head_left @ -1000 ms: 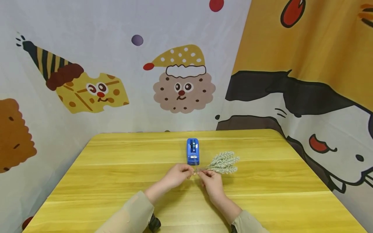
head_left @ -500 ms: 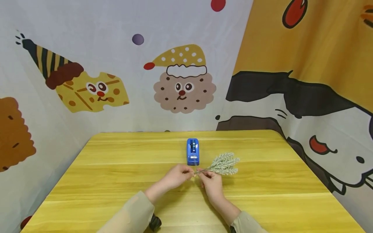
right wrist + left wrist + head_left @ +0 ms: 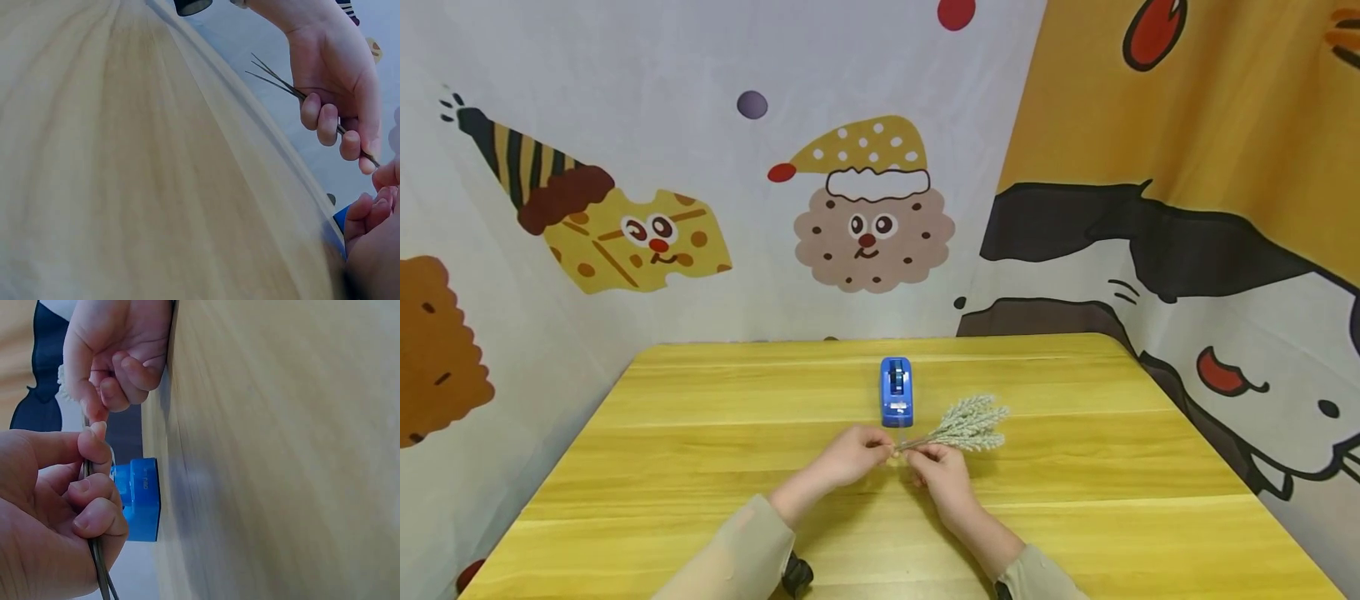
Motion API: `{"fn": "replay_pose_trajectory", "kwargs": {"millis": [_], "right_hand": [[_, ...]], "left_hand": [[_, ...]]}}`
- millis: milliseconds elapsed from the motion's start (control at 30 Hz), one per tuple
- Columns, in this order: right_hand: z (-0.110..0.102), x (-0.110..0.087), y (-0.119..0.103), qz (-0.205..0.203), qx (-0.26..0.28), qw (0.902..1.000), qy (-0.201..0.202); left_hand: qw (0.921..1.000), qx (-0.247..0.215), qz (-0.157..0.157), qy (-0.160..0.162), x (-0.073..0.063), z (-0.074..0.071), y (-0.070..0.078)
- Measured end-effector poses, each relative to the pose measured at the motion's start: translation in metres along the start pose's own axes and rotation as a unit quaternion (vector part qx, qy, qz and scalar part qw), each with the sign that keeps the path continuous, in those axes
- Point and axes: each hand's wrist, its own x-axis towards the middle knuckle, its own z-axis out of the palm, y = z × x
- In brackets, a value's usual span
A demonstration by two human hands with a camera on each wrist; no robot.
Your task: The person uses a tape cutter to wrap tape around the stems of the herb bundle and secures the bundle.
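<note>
A bunch of artificial flowers (image 3: 973, 423), with pale green heads and thin dark stems (image 3: 99, 565), is held between both hands above the table, heads to the right. My left hand (image 3: 853, 456) grips the stems, fingers curled round them, and their loose ends (image 3: 269, 75) stick out behind it. Close beside it, my right hand (image 3: 946, 482) pinches the stems with thumb and forefinger. A blue tape dispenser (image 3: 897, 392) stands just beyond the hands. From its front a clear strip of tape (image 3: 902, 434) reaches toward the stems, its end hidden by the fingers.
The wood-grain table (image 3: 715, 417) spreads round the hands on every side. A cloth with cartoon figures (image 3: 872, 237) hangs behind its far edge. A dark wrist device (image 3: 797, 575) shows below the left sleeve.
The flower bunch and my right hand have shifted slightly left, and the flower heads now sit a little lower than a second ago. The left hand and the dispenser stay nearly still.
</note>
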Motion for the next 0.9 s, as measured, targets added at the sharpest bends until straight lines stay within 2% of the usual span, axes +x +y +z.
{"fn": "replay_pose_trajectory", "kwargs": {"millis": [167,333,633,767,900], "right_hand": [[-0.002,0.007,0.013,-0.003,0.017,0.9998,0.013],[-0.004,0.007,0.012,-0.004,0.008,0.9996,0.028],[-0.006,0.004,0.009,0.009,0.023,0.9995,0.019],[-0.011,-0.001,0.007,0.03,0.034,0.9988,-0.019],[-0.023,-0.01,-0.001,0.051,-0.015,0.9922,-0.112]], "left_hand": [[0.9999,0.016,-0.001,-0.005,0.0,-0.001,0.003],[0.9995,0.019,-0.004,-0.024,0.001,-0.001,0.006],[0.9988,0.019,0.005,-0.046,0.004,-0.003,0.007],[0.9988,0.023,0.011,-0.042,0.004,-0.003,0.007],[0.999,0.025,0.008,-0.037,0.003,-0.002,0.005]]}}
